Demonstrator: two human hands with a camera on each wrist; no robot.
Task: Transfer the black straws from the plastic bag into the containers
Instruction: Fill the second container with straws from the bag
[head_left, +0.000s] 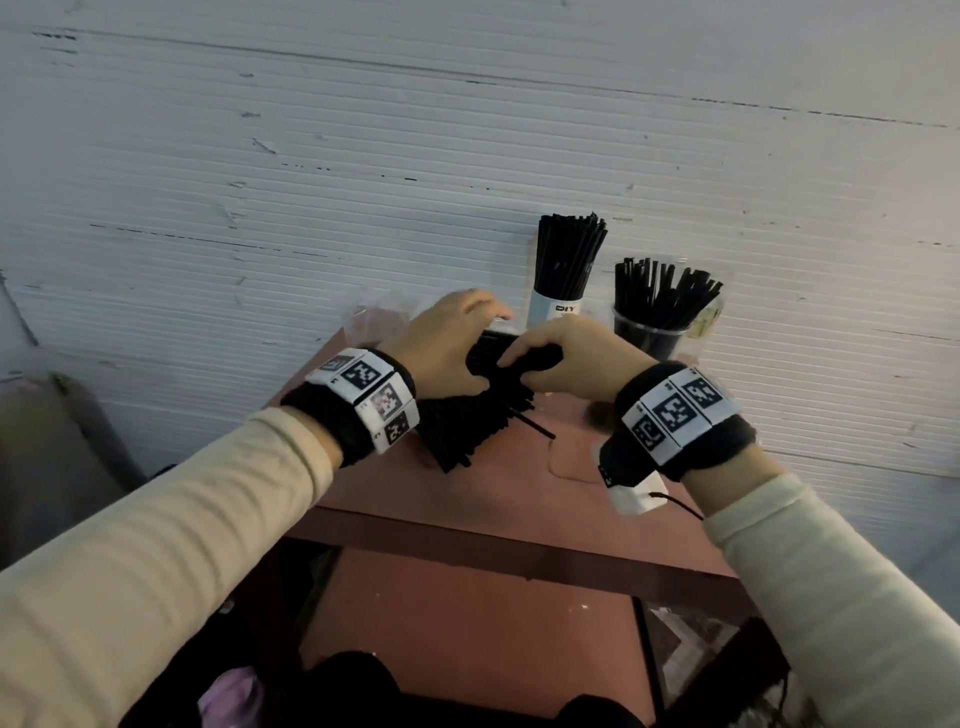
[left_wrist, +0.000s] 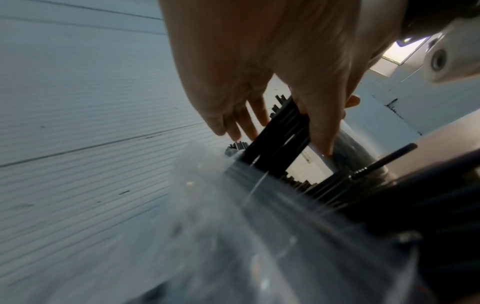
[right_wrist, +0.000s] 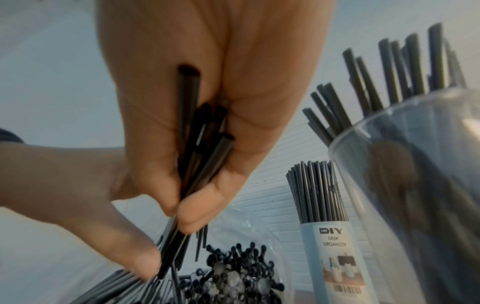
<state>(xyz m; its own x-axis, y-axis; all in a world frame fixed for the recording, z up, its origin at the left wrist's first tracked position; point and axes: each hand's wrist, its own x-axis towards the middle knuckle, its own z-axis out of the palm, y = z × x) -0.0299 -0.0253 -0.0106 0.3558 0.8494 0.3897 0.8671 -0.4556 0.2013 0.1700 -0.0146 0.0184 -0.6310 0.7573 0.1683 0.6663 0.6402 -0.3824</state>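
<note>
A thick bundle of black straws (head_left: 467, 426) lies in a clear plastic bag (head_left: 369, 317) on the red-brown table (head_left: 467, 493). My left hand (head_left: 457, 338) holds a raised bunch of straws (left_wrist: 280, 135) between thumb and fingers, above the bag (left_wrist: 207, 226). My right hand (head_left: 524, 358) meets it from the right and grips a small bunch of straws (right_wrist: 197, 148) in its curled fingers (right_wrist: 194, 207). Behind the hands stand a white DIY container (head_left: 556, 312) and a clear cup (head_left: 649, 338), both holding upright straws. In the right wrist view the DIY container (right_wrist: 330, 257) and cup (right_wrist: 415, 185) are close on the right.
A white ribbed wall (head_left: 311, 182) rises directly behind the table and containers. One loose straw (head_left: 535, 428) sticks out of the bundle toward the table's middle. The table's front edge (head_left: 493, 540) has a lower shelf under it. A grey object (head_left: 52, 441) sits at the far left.
</note>
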